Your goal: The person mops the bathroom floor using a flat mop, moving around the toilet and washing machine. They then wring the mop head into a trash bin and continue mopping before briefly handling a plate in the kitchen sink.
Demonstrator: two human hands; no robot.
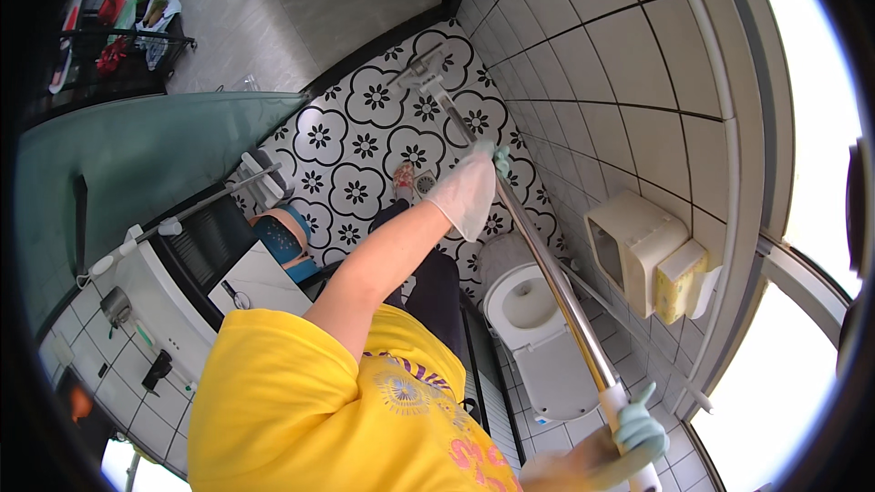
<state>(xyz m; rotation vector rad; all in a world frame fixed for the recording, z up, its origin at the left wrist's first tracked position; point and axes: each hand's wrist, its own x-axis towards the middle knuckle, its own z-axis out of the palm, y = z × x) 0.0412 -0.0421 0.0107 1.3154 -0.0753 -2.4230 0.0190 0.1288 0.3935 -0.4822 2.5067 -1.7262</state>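
Observation:
A long metal mop pole (540, 246) runs diagonally from the upper middle to the lower right. My left hand (472, 181), in a pale glove with a loose translucent cuff, is wrapped around the pole partway along. Lower down, my right hand (636, 434), also gloved, grips the white handle end (613, 400); its wrist area is blurred. At the far end, the flat mop head (418, 74) rests on the black-and-white patterned tile floor (355, 143), close to the dark door sill (383, 48). One slippered foot (404, 176) stands beside a floor drain (425, 182).
A toilet (526, 297) with a raised lid stands right of my legs. A plastic wall box (625, 253) and a yellow tissue pack (677, 280) hang by the tiled wall. Leftward are a glass door (157, 150), a second mop (260, 178) and a blue-and-tan container (284, 236).

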